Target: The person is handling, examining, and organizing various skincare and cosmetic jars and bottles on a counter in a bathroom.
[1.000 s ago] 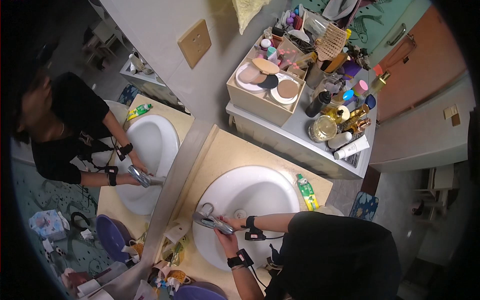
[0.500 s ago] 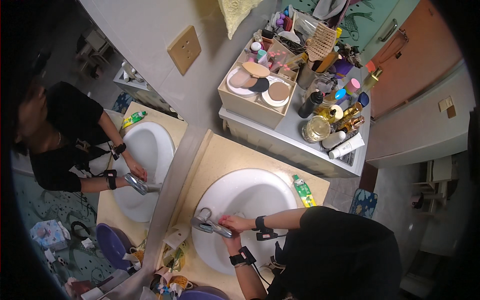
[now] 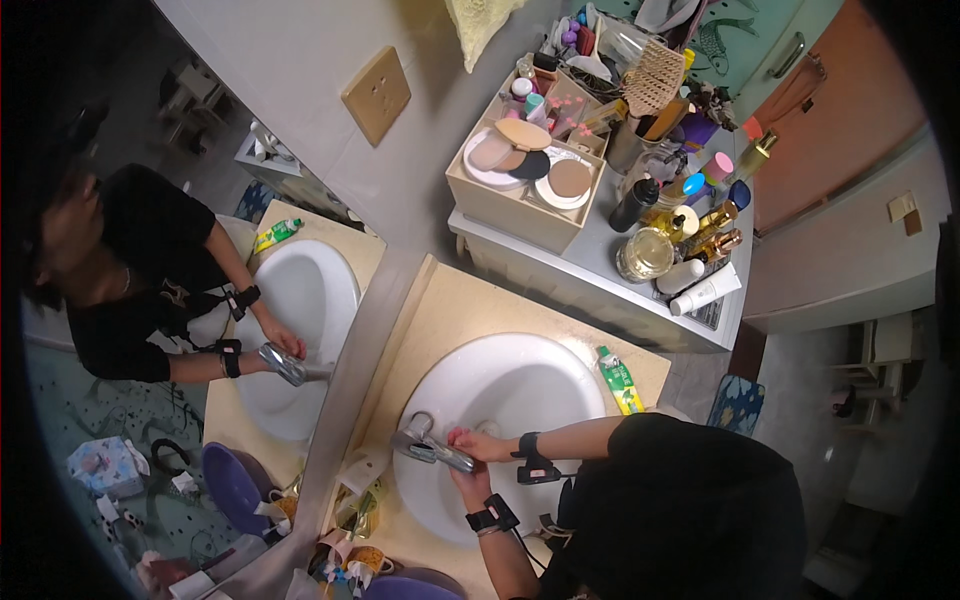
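Both my hands are close together over the white washbasin (image 3: 440, 385), at the spout of the chrome faucet (image 3: 435, 452). My right hand (image 3: 488, 447) reaches in from the right, its fingers bent and pressed together near the spout; what they hold, if anything, is hidden. My left hand (image 3: 472, 486) comes up from below, and the spout covers most of its fingers. The two hands seem to touch. I cannot make out whether water runs. Black straps with small devices circle both wrists. In the mirror (image 3: 300, 225), the hands show again beside the faucet.
A green-yellow tube (image 3: 620, 380) lies on the counter (image 3: 470, 305) right of the basin. Behind stands a cosmetics box (image 3: 520, 215) with compacts, beside several bottles and a hairbrush (image 3: 655, 80). A purple basin (image 3: 415, 585) and cups sit at the lower edge.
The whole view has shifted slightly, moving the scene a little to the right. My hands stay together at the faucet, with little visible change in their pose.
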